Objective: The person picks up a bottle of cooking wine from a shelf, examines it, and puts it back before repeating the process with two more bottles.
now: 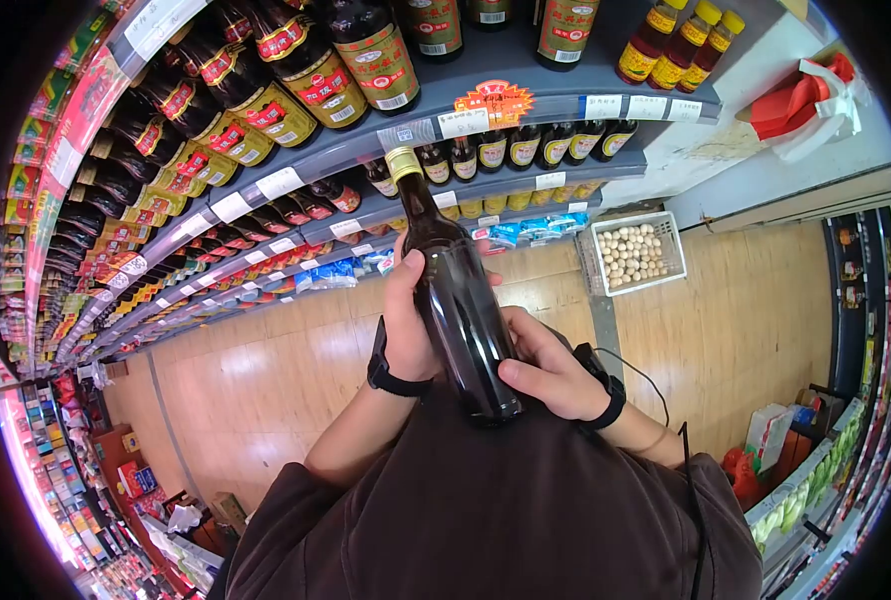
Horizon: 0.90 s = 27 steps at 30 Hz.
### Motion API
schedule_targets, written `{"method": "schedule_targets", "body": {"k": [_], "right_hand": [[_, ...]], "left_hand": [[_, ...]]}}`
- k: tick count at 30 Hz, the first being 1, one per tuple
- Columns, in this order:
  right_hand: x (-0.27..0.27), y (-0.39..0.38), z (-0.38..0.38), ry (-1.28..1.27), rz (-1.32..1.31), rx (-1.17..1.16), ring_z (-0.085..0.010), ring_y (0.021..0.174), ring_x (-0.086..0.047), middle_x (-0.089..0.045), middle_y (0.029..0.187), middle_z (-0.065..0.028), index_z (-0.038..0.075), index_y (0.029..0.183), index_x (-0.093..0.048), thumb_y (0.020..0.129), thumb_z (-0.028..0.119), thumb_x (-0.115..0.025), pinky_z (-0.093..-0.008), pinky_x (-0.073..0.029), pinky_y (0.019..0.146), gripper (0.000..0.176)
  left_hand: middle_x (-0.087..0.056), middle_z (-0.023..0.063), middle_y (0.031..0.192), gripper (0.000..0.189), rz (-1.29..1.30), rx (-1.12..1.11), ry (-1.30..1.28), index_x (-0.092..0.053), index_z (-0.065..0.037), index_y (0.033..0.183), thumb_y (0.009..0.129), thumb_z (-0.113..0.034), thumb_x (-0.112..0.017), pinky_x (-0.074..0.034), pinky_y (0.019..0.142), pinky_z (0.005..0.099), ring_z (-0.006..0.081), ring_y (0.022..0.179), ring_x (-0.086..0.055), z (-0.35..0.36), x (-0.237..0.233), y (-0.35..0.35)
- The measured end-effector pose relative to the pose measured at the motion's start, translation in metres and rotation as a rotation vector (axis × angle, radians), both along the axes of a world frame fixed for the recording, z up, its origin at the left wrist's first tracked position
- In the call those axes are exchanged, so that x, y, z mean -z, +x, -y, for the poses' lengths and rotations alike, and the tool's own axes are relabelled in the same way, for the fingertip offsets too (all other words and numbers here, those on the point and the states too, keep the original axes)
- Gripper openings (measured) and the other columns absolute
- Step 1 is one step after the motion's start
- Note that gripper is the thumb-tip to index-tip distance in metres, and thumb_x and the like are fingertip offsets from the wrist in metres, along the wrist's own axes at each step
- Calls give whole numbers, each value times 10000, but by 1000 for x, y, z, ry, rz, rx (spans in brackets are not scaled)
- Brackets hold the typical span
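Observation:
A dark glass bottle (459, 305) with a gold cap is tilted in front of my chest, its neck toward the shelves. No label shows on the side facing me. My left hand (408, 310) wraps around its upper body, thumb on the near side and fingertips showing past the far edge. Lower down, my right hand (554, 368) grips it near the base with the thumb pressed on the glass. Both wrists wear black straps. Just beyond the cap runs the shelf edge, with an orange price tag (494, 103) on it.
Curved shelves hold rows of labelled bottles (376, 62) ahead and to the left. Three small yellow-capped bottles (678, 45) stand at the upper right. A white crate (603, 278) of eggs sits on the wooden floor (756, 320). A black cable (691, 490) hangs on my right.

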State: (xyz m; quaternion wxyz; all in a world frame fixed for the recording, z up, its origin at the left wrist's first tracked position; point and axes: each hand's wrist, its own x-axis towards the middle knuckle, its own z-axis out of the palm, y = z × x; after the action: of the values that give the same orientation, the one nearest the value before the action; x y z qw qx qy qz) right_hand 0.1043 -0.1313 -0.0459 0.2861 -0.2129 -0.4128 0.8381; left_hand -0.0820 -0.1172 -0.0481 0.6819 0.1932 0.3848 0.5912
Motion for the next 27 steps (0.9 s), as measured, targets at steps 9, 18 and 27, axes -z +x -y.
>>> {"method": "schedule_targets", "body": {"k": [9, 18, 27], "right_hand": [[3, 6, 2, 31, -99, -55, -126, 1035, -575, -562, 1198, -74, 25, 1440, -333, 985, 87, -592, -287, -461, 931, 527], [3, -4, 5, 520, 119, 261, -158, 893, -576, -558, 1055, -99, 28, 1339, -444, 813, -138, -475, -290, -479, 837, 553], [-14, -16, -26, 1163, 452, 360, -350, 1338, -474, -513, 1434, -143, 83, 1380, -520, 748, 124, -772, -513, -321, 1129, 681]], "left_hand": [[-676, 172, 1006, 875, 180, 21, -88, -569, 45, 1254, 874, -732, -435, -569, 696, 352, 245, 797, -673, 2, -10, -5], [-667, 151, 1042, 775, 474, -92, -123, -585, 3, 1195, 888, -698, -457, -578, 683, 364, 251, 810, -667, 0, -13, -1], [-686, 80, 978, 523, 449, -60, -261, -649, -74, 1082, 953, -557, -496, -572, 766, 318, 183, 841, -679, 7, -24, 6]]}}
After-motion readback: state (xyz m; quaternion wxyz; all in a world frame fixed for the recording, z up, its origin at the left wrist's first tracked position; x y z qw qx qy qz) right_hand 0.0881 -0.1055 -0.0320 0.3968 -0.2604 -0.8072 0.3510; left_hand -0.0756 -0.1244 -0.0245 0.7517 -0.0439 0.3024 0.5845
